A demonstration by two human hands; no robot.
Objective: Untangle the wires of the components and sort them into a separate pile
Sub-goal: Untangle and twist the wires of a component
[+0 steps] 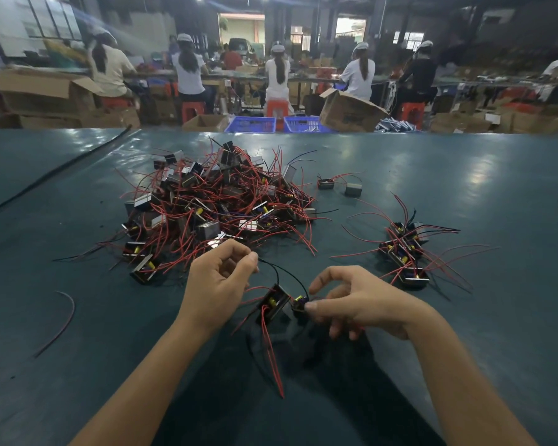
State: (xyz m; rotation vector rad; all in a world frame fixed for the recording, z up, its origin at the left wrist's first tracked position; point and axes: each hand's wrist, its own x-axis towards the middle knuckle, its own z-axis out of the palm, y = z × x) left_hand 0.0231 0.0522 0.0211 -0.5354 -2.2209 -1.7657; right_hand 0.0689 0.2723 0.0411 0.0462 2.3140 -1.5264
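At the near edge of the tabletop: two components in work, apparently caught together by a black wire; neither yet added to a pile.
Left hand: pinches the black wire between thumb and forefinger, raised above the first component.
Right hand: holds the second component, thumb against its side, lower fingers curled under, forefinger lifted clear.
Tangled heap: left of centre, toward the far edge; dozens of components knotted in red and black leads; the bulk of the job, not yet sorted.
Sorted pile: toward the right edge, well apart from the heap; only a handful of components, leads fanned loose.
Stray components: two, lying just beside the heap's right flank and joined to neither pile; cannot tell whether counted as sorted.
Loose red wire: alone near the left edge, attached to nothing visible.
Progress: judged early; a few pieces separated, most remaining.
Next move: probably calls for drawing the black wire free of the pair, then setting each piece on the sorted pile.
Risk: possibly a lead snagged or strained if pulled hard.
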